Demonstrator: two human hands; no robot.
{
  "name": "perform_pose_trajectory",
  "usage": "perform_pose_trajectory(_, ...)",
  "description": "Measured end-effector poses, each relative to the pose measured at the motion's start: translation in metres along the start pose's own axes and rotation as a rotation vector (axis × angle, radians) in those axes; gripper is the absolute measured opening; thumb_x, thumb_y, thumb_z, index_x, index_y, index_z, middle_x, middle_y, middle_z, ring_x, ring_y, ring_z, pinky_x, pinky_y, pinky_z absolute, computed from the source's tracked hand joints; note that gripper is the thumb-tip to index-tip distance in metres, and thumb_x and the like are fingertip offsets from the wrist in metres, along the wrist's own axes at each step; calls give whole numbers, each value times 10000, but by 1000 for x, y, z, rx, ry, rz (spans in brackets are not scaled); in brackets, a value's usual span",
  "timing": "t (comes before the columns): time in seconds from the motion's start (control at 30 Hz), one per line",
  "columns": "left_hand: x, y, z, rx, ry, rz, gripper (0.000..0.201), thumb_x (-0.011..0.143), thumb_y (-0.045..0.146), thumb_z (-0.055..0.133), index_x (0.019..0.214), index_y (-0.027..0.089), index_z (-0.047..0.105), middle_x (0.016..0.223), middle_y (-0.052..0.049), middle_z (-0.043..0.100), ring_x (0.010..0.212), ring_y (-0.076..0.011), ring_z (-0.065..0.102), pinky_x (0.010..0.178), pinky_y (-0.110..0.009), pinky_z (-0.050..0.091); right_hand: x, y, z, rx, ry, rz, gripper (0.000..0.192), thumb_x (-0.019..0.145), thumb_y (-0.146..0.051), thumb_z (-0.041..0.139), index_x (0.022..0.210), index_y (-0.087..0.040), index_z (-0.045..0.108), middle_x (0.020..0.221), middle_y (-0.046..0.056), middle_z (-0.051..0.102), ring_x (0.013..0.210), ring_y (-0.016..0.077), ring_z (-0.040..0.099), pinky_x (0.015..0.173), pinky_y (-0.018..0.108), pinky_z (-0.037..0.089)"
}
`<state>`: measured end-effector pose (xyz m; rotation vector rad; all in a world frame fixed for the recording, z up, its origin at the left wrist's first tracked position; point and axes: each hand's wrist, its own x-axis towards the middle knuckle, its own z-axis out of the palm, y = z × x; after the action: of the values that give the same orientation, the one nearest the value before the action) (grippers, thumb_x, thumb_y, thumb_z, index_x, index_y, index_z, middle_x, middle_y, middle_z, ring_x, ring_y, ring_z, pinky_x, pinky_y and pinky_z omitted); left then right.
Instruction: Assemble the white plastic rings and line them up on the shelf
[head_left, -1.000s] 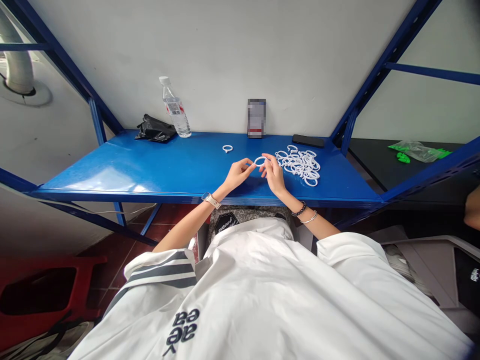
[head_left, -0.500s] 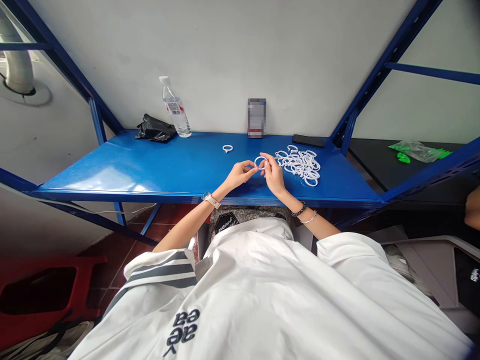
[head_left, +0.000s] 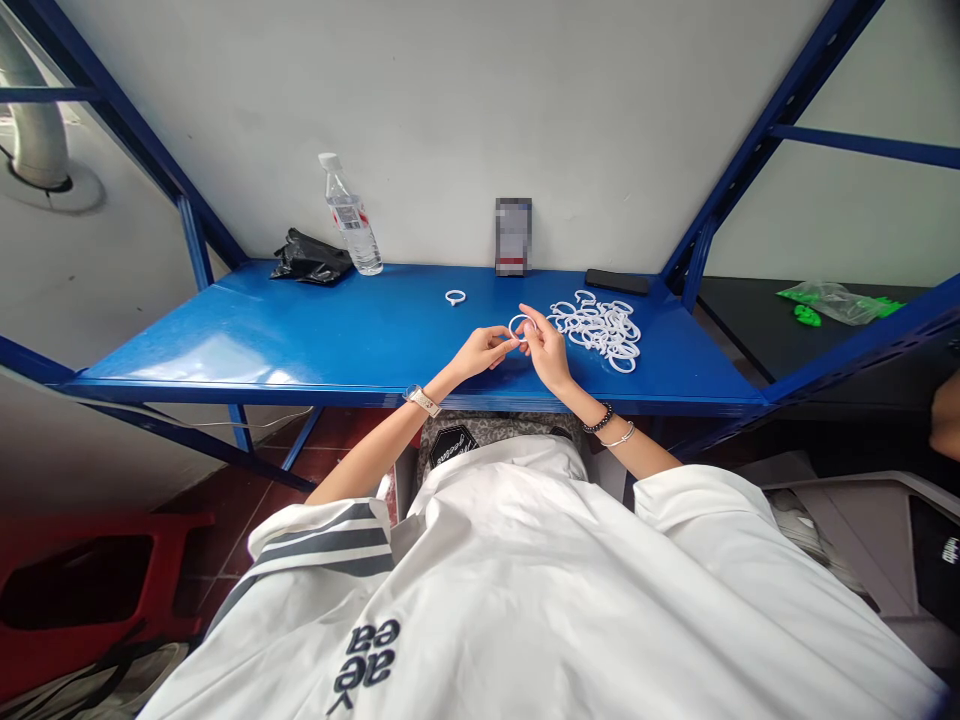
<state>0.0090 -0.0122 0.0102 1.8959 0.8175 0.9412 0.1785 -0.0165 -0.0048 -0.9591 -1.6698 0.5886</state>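
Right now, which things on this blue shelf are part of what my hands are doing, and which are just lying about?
In use: white ring held by left hand and right hand; pile of rings; single ring.
Lying about: water bottle, black bag, phone.

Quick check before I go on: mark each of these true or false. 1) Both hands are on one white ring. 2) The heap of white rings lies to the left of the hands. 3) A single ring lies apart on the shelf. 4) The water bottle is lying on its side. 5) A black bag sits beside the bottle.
1) True: the left hand and the right hand pinch one white ring between them.
2) False: the heap of white rings lies to the right of the hands.
3) True: a single ring lies apart on the blue shelf.
4) False: the water bottle stands upright by the wall.
5) True: a black bag sits just left of it.
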Motion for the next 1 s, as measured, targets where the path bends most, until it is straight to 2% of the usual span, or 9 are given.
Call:
perform_pose_trajectory(0.13,1,-1,-1,-33,62,2,589,820,716,581,891,132,594,457,54,461,404,-69,390,452,-206,280,0,2,1,-14,-32,-21,507,957,-457,494,1421,-253,477,1040,87,668,686,174,640,619,322,557)
perform_pose_trajectory(0.27,2,-3,0,-82,123,4,609,786,734,608,901,136,597,439,66,439,390,-66,362,438,-210,275,1,4,1,-24,-68,-33,525,958,-414,495,1456,-273,408,1087,87,661,704,170,641,621,304,546)
perform_pose_trajectory(0.47,3,-2,0,-110,145,1,583,780,719,629,874,145,589,427,70,431,388,-62,337,434,-214,271,1,3,1,-8,-40,-10,453,995,-468,415,1401,-273,459,1068,84,646,669,159,626,626,314,548)
perform_pose_trajectory(0.73,2,0,0,-91,92,-27,576,787,715,627,882,149,568,444,69,442,398,-68,376,446,-210,283,0,-1,1,5,12,16,466,976,-580,419,1280,-257,560,886,46,631,621,158,609,617,314,549)
perform_pose_trajectory(0.87,2,0,0,-92,33,-24,580,799,719,613,886,150,546,456,65,462,403,-64,383,450,-203,269,0,-1,1,-20,16,17,472,981,-585,396,1243,-245,593,744,22,604,572,161,576,592,317,527)
perform_pose_trajectory(1.0,1,-1,1,-112,-40,-1,593,810,731,589,889,145,545,457,67,458,398,-60,382,452,-200,263,0,-3,0,-40,11,18,473,984,-581,388,1210,-239,624,693,17,602,557,168,565,586,325,518)
